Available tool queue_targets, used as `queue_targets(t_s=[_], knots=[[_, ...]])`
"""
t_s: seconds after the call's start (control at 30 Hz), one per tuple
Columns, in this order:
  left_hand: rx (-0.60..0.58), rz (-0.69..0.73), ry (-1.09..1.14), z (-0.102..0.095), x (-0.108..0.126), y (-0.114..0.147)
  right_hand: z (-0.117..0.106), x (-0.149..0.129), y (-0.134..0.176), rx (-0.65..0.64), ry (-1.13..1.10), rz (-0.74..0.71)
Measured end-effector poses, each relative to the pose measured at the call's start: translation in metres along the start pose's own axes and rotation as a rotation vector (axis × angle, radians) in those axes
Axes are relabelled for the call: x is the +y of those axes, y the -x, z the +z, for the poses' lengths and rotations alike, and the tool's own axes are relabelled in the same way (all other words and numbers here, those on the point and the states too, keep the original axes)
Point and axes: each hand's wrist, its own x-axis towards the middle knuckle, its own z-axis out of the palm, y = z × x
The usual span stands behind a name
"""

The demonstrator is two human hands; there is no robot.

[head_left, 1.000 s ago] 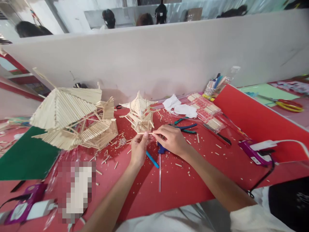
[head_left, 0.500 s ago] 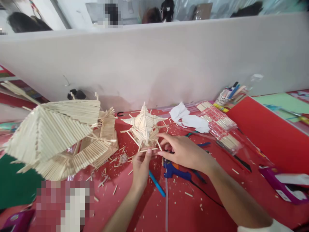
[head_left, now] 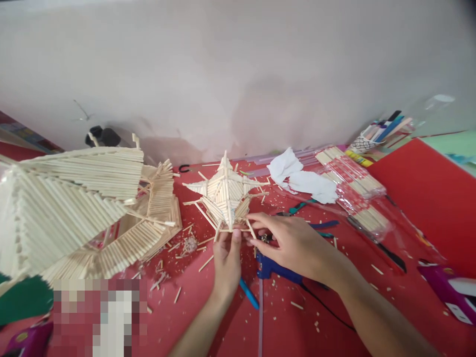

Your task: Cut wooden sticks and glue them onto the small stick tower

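A small roofed model of thin wooden sticks, with a pointed top and upturned corners, stands in front of me on the red tabletop. My left hand pinches its near lower edge, thumb on top and fingers underneath. At its near right corner, my right hand has thumb and index finger closed around a slanted stick. Below that hand lies a blue glue gun, partly hidden, with a glue stick running toward me. A light blue pen-like stick rests between my forearms.
A larger stick-built roofed model takes up the left side. White tissue, packs of wooden sticks, a black-and-red cutter, a pen cup and red board lie right. Stick scraps litter the table before a pale partition.
My view has dipped and come closer, so the people beyond the partition are out of sight. Both hands keep nearly the same hold on the small model.
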Motion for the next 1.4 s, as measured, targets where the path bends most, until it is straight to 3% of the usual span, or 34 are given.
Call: queue_targets(t_s=[0.77, 1.4], knots=[[0.038, -0.115, 0.148, 0.0042, 0.0059, -0.0006, -0.0012, 0.0020, 0.0007, -0.022, -0.003, 0.024], [0.088, -0.080, 0.139, 0.0081, 0.0014, 0.0012, -0.0027, 0.0005, 0.0003, -0.022, 0.006, 0.028]])
